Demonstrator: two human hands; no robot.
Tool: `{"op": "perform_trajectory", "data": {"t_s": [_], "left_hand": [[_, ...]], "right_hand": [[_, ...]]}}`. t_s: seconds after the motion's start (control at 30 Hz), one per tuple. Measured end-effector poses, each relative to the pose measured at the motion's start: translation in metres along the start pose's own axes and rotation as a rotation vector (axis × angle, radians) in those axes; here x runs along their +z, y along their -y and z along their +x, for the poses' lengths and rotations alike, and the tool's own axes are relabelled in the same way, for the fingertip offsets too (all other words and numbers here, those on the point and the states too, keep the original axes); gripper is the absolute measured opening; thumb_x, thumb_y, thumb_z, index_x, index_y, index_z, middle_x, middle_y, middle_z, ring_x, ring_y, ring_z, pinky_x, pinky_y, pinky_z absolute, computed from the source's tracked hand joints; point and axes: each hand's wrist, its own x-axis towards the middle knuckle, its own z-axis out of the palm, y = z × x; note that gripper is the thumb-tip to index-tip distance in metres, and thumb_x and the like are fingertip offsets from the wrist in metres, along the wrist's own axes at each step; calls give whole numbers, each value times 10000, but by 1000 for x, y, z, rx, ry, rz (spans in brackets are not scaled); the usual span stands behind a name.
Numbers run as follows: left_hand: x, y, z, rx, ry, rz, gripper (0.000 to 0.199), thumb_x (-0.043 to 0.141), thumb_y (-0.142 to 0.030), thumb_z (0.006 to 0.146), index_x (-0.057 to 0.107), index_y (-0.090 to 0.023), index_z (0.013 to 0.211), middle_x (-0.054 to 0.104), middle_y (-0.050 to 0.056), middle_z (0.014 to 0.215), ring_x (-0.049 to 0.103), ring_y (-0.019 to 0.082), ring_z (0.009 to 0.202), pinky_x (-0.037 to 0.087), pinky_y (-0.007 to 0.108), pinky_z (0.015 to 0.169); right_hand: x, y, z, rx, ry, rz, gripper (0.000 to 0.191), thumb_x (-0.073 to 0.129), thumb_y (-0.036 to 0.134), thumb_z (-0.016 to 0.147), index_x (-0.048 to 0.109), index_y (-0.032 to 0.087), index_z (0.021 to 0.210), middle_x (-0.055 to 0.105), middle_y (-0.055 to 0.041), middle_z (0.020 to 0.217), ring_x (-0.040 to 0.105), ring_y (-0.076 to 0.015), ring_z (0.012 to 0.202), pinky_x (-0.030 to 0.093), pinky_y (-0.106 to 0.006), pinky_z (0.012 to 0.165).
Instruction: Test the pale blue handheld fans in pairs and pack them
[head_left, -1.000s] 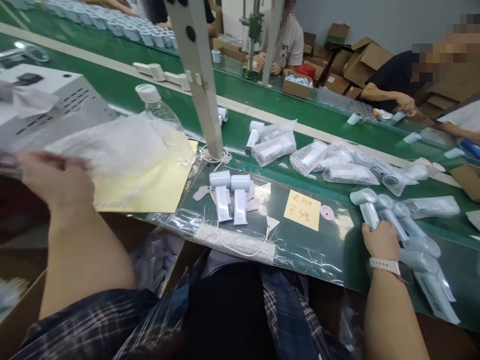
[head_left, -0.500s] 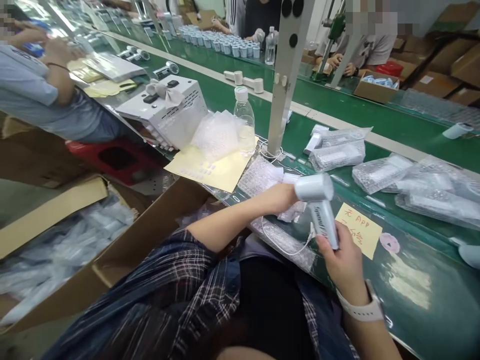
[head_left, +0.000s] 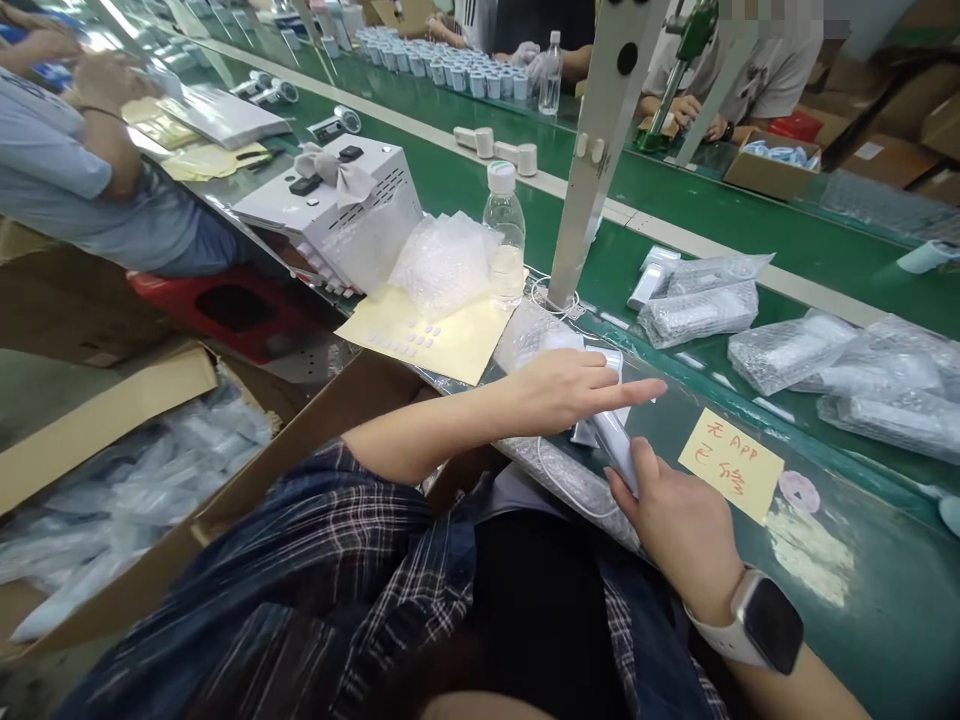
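A pale blue hairdryer-shaped device (head_left: 616, 445) is tilted at the bench edge, its lower end held in my right hand (head_left: 679, 515). My left hand (head_left: 566, 388) lies over its upper part, index finger stretched out to the right, the other fingers partly bent; whether it grips anything is hidden. Bubble wrap (head_left: 525, 335) lies beside and behind my left hand. A strip of bubble wrap (head_left: 559, 475) with a white cable lies below the hands. To the right is a yellow note (head_left: 731, 465) with red writing.
Wrapped devices (head_left: 701, 312) lie on the green belt behind. A metal post (head_left: 600, 150) and a water bottle (head_left: 505, 240) stand beyond my hands. At left are a white box (head_left: 330, 200), a carton of plastic bags (head_left: 150, 490) and a person's arm (head_left: 105, 130).
The device has swung down and left, its head now mostly behind my left hand. My left index finger has stretched out, and my right wrist has turned, showing the watch face.
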Motion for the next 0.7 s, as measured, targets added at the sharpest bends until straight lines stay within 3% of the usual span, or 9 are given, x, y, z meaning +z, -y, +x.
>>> {"op": "perform_trajectory", "data": {"t_s": [0.07,0.17,0.3,0.37,0.43,0.47,0.53,0.63,0.7], "left_hand": [[-12,4,1,42,-6,101,540,418,-101,1081,431,-241,1602,694,11,899,597,182,837,433,305,681],[-18,10,4,-67,-38,122,590,451,-90,1065,373,-217,1636,698,15,922,599,172,834,424,299,674],[-15,6,11,191,38,60,545,462,-35,1037,486,-179,1562,689,16,857,601,174,816,430,317,705],[-17,1,13,253,52,56,498,468,-51,1044,534,-175,1522,691,29,853,607,181,803,431,325,706],[-27,-5,13,199,10,2,477,449,-66,1052,531,-169,1511,701,39,867,621,189,807,444,324,703],[-35,-10,13,145,-34,-79,469,433,-76,1060,512,-171,1512,701,36,871,626,186,804,460,318,706],[-51,-22,13,7,-189,-362,425,418,-141,1093,449,-197,1513,664,0,842,616,159,749,497,293,703],[-70,-35,13,-172,-418,-782,369,451,-311,1134,380,-270,1493,560,-61,764,580,111,634,518,247,641],[-70,-22,6,-248,-504,-795,371,486,-408,1127,408,-301,1474,568,-58,762,590,112,631,510,248,614]], "right_hand": [[-16,-2,7,-4,2,-30,421,399,415,1131,703,136,1050,614,-8,556,555,-172,399,212,-302,503],[-25,2,15,57,-42,-62,390,435,413,1104,700,160,970,573,-1,506,489,-168,364,170,-302,509],[-24,7,23,-4,64,175,295,535,389,1034,726,164,1036,658,-34,577,572,-191,440,230,-311,531],[-26,1,28,214,93,382,358,547,499,1024,720,186,1028,661,-32,586,580,-199,467,264,-301,524],[-32,-3,34,452,86,713,476,527,652,1008,683,203,983,659,-29,608,585,-202,498,330,-289,504],[-36,-3,37,493,95,913,511,536,706,989,659,211,988,683,-34,658,603,-203,528,379,-288,503],[-43,5,43,428,151,1214,501,616,715,954,627,220,1034,721,-40,757,627,-191,565,451,-289,514],[-49,20,55,242,161,1196,313,655,542,978,630,233,940,667,-5,658,592,-173,519,447,-284,506],[-53,18,68,170,39,1103,250,574,416,1010,655,237,855,658,-15,623,627,-192,558,477,-297,545]]}}
